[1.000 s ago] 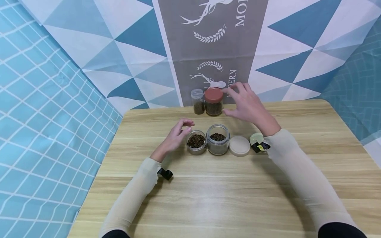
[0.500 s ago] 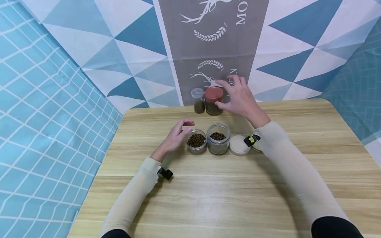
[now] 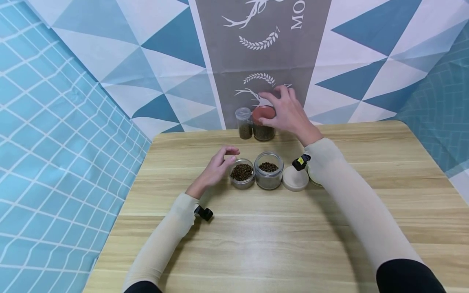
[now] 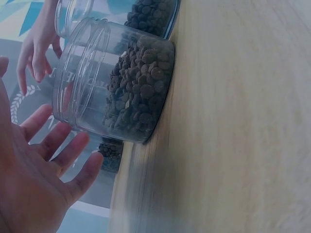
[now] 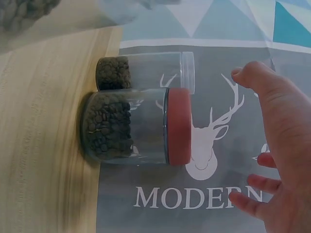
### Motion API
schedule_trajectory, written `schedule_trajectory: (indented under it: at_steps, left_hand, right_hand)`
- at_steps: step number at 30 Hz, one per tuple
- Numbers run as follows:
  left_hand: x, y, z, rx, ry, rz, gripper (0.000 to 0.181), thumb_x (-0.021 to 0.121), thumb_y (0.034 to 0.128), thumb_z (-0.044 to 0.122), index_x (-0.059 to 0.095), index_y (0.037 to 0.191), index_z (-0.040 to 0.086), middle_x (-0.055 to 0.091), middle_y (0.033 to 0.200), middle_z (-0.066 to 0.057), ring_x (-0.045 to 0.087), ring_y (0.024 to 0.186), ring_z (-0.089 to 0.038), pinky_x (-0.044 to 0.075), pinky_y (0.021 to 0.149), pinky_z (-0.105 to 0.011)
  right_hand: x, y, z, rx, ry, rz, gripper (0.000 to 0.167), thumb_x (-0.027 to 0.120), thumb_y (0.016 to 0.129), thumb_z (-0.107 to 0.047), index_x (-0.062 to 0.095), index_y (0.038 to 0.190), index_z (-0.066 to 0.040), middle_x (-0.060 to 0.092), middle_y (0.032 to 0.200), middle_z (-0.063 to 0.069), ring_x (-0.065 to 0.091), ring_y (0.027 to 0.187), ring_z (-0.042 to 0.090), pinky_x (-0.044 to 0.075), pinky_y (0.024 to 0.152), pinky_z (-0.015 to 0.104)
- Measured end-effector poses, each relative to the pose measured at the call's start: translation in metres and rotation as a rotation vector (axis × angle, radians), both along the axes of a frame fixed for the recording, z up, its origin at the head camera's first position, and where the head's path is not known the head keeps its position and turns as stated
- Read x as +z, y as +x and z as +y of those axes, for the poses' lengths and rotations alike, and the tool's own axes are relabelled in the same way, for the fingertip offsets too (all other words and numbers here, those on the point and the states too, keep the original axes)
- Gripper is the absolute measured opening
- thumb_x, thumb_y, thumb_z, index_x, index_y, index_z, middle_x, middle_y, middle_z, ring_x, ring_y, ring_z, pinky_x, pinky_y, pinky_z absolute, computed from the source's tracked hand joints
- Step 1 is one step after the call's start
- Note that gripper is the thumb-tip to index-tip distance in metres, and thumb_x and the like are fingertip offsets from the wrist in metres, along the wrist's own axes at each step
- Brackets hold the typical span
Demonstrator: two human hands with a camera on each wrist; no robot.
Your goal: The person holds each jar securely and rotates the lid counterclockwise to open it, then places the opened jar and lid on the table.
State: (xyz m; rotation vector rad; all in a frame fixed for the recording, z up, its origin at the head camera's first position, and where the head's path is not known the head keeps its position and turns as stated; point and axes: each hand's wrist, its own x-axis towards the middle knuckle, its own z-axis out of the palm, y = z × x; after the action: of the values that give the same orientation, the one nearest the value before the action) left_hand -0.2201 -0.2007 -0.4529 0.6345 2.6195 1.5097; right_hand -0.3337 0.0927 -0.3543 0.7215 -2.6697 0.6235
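My right hand [image 3: 287,114] hovers over a glass jar [image 5: 107,126] with a red lid [image 5: 179,127] at the table's back edge. Thumb and fingers are spread, and the right wrist view shows a gap between them and the lid. The jar is part full of small dark brown pellets. My left hand [image 3: 215,169] is beside a low open clear jar [image 3: 242,174] of brown pellets, its fingers loosely bent around nothing. A taller open jar [image 3: 268,179], also with pellets, stands right of that one.
A slim clear jar [image 3: 243,124] with a translucent cap stands left of the red-lidded jar. Right of the open jars lies a pale round lid [image 3: 295,181]. Another round item [image 3: 314,180] is mostly hidden under my right sleeve. A patterned cloth [image 3: 234,53] hangs behind the table.
My right hand has moved left, from beside the red-lidded jar to above its lid. My left hand and the jars have stayed in place.
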Motion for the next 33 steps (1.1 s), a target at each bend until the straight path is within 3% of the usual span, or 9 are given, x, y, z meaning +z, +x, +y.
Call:
schedule_trajectory:
  at_steps: [8,16,29,32,33]
  left_hand:
    - [0.001,-0.001,0.0,0.001,0.008,0.004,0.047,0.048,0.1163,0.025,0.053,0.154,-0.003,0.063,0.156,-0.026,0.056,0.151,-0.044,0.045,0.13,-0.065]
    - [0.0,-0.002,-0.002,0.004,0.004,0.003,0.046,0.048,0.1169,0.025,0.053,0.154,-0.003,0.063,0.157,-0.026,0.056,0.152,-0.044,0.045,0.13,-0.064]
    - [-0.002,0.001,-0.002,-0.016,-0.014,0.029,0.047,0.047,0.1163,0.028,0.057,0.151,-0.003,0.063,0.156,-0.026,0.056,0.152,-0.045,0.042,0.131,-0.069]
    - [-0.006,-0.002,-0.005,-0.032,-0.003,0.035,0.05,0.047,0.1172,0.034,0.058,0.15,-0.002,0.064,0.155,-0.025,0.057,0.151,-0.044,0.043,0.13,-0.068]
    - [-0.016,-0.01,-0.01,-0.049,0.017,0.049,0.053,0.047,0.1178,0.042,0.059,0.15,0.001,0.065,0.155,-0.022,0.058,0.151,-0.04,0.044,0.131,-0.064]
  right_hand:
    - [0.006,-0.008,-0.005,0.003,0.027,-0.05,0.078,0.084,0.097,-0.045,0.053,0.167,-0.03,0.037,0.168,0.03,0.04,0.146,0.053,0.06,0.098,0.068]
    - [0.001,-0.014,-0.013,0.02,0.096,-0.172,0.085,0.089,0.097,-0.039,0.048,0.172,-0.03,0.031,0.175,0.029,0.031,0.158,0.053,0.058,0.11,0.072]
    - [-0.014,-0.016,-0.015,0.07,0.127,-0.18,0.075,0.079,0.104,-0.046,0.05,0.171,-0.027,0.037,0.17,0.027,0.038,0.147,0.051,0.054,0.114,0.071]
    - [-0.018,-0.017,-0.016,0.069,0.146,-0.211,0.074,0.076,0.106,-0.047,0.048,0.172,-0.03,0.034,0.171,0.028,0.036,0.149,0.051,0.054,0.115,0.072]
    - [-0.019,-0.017,-0.016,0.069,0.15,-0.223,0.075,0.076,0.106,-0.047,0.047,0.173,-0.03,0.033,0.172,0.028,0.035,0.15,0.051,0.054,0.116,0.072]
